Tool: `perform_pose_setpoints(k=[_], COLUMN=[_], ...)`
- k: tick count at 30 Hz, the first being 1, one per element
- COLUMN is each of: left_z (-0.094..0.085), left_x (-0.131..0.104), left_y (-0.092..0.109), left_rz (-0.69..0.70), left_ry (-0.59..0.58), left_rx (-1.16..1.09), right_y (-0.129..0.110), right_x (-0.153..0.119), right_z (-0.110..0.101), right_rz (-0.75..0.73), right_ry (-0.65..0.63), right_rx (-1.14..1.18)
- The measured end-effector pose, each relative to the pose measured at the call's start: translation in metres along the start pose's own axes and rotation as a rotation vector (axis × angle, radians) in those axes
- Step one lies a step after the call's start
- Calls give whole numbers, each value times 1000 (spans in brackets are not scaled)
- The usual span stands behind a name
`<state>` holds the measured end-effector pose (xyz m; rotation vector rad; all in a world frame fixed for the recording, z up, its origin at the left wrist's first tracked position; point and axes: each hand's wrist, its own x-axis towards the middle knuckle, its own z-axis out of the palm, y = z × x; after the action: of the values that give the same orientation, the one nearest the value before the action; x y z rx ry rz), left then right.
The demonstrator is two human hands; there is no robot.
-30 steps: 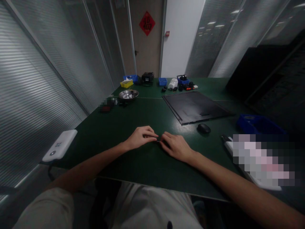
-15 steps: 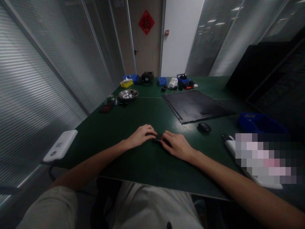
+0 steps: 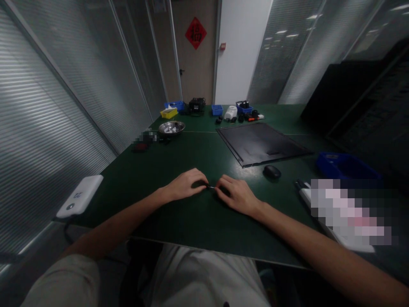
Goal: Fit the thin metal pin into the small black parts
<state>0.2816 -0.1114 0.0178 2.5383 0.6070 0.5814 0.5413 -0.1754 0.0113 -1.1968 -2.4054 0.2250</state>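
A small thin dark stick with a shiny middle (image 3: 211,187) spans the gap between my two hands, just above the green table (image 3: 179,221). It is too small to name. My left hand (image 3: 188,184) pinches its left end between thumb and fingers. At the other end, the curled fingers of my right hand (image 3: 238,194) grip it, with the thumb below. The fingers cover both ends.
A black mouse (image 3: 272,172) lies right of my hands, near a large black panel (image 3: 262,145). A blue tray (image 3: 348,166) stands at the right. Farther back are a metal bowl (image 3: 171,128) and small bins. A white power bank-like box (image 3: 79,196) sits at the left edge.
My left fingertips have closed on the stick's left end, and more of its shiny middle shows. The right hand has barely moved. The view has shifted slightly.
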Motion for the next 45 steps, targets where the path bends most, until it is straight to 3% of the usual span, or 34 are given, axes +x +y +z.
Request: perform_pose_setpoints(k=[8, 12, 14, 17, 23, 28, 36, 45], left_z=[3, -2, -12, -42, -115, -140, -138, -136], left_x=[-1, -2, -4, -16, -78, -119, -122, -121], left_y=[-1, -11, -27, -67, -156, -195, -209, -206], left_rz=[45, 22, -72, -292, -765, -946, -966, -942], left_ry=[-61, -20, 30, 98, 319, 444, 482, 454], left_rx=[85, 110, 141, 230, 542, 618, 496, 656], right_y=[0, 1, 0, -1, 0, 3, 4, 4], right_x=[1, 1, 1, 0, -1, -1, -2, -1], right_z=[-1, 0, -1, -4, -5, -3, -2, -3], right_rz=[4, 11, 11, 10, 3, 2, -1, -2], right_ry=[-3, -9, -12, -10, -14, -11, -8, -17], right_rx=[13, 23, 31, 34, 37, 35, 37, 44])
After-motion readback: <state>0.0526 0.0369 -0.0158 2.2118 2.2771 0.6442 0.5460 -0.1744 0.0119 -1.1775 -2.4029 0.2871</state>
